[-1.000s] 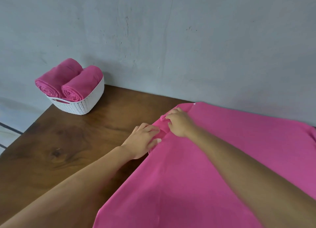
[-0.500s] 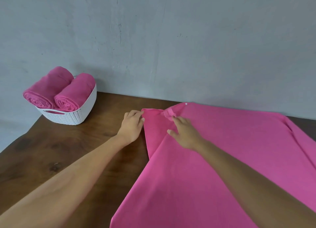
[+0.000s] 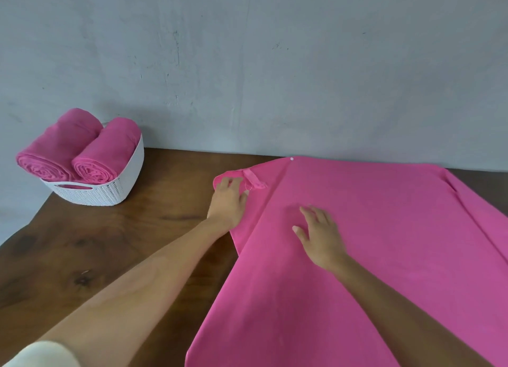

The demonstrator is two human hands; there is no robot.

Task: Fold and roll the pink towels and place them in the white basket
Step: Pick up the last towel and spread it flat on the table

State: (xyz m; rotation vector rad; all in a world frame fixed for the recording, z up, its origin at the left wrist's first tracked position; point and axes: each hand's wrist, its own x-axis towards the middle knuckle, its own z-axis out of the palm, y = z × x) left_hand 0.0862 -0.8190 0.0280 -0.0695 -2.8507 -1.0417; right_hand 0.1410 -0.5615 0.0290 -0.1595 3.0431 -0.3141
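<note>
A pink towel (image 3: 371, 243) is lying spread across the right part of the wooden table (image 3: 96, 243), its far edge reaching the grey wall (image 3: 275, 64). The left hand (image 3: 228, 201) is resting on the towel's far-left corner, just beside the hanging loop (image 3: 251, 178). Its fingers (image 3: 226, 184) are lying nearly straight on the cloth and gripping nothing. The right hand (image 3: 321, 234) is pressing flat on the towel a little nearer, fingers spread, also holding nothing. The white basket (image 3: 132, 171) is standing well apart at the table's far-left corner, already carrying two rolled towels (image 3: 107, 152) side by side.

The person seems to be flattening this corner before the first fold. To do it well, they should be sweeping both palms outward, squaring the skewed left edge and tucking the loop in. Only then should they be pinching corners, since a crooked fold would likely give a lopsided roll.
</note>
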